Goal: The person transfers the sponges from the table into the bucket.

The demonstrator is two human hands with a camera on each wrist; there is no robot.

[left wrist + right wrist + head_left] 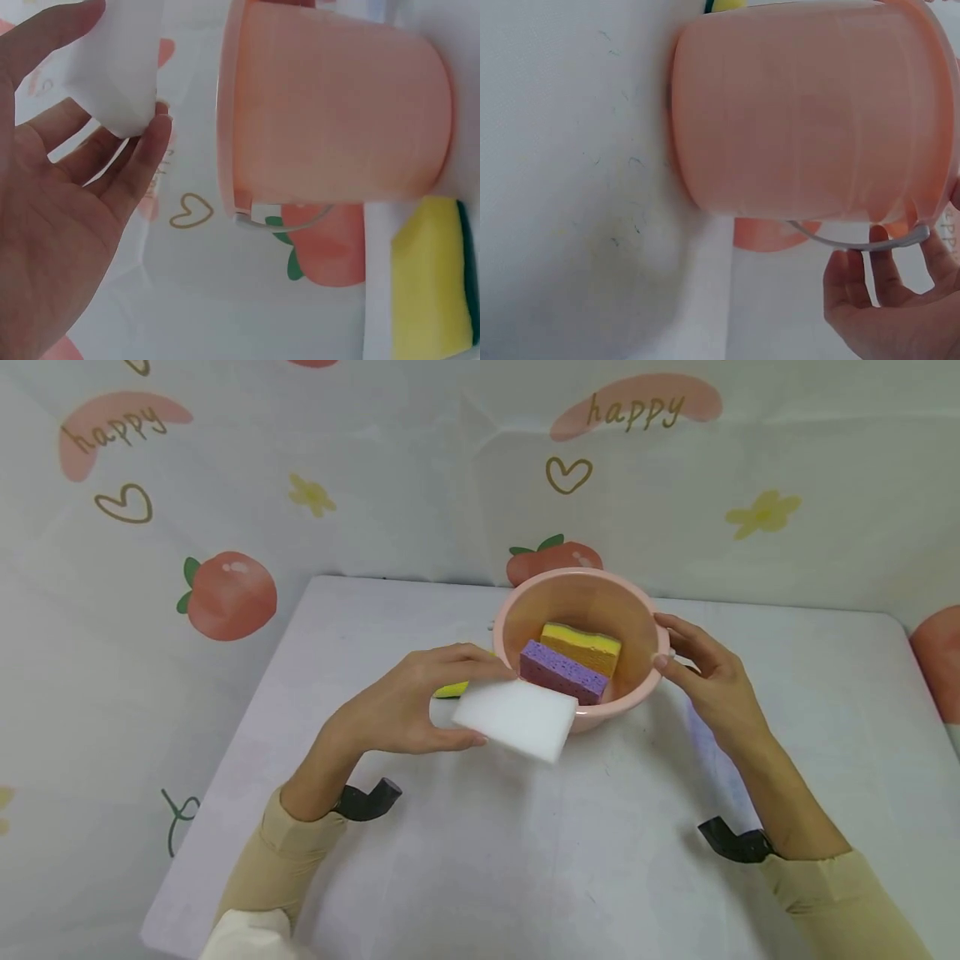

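A white sponge block (517, 717) is pinched between the thumb and fingers of my left hand (420, 697), held in the air at the near left rim of a pink bucket (592, 717). Inside the bucket lean a purple sponge (564, 672) and a yellow-and-brown sponge (581, 646), side by side. My right hand (712, 677) grips the bucket's right rim by the handle joint, thumb on the rim edge. In the right wrist view, fingers stand beside the grey wire handle (855, 244), which hangs down at the back.
Left of the bucket a yellow sponge with a dark green side (431, 277) lies on the white table (570, 860), partly hidden by my left hand in the head view. Behind the table hangs a white cloth (420, 468) printed with fruit, hearts and flowers.
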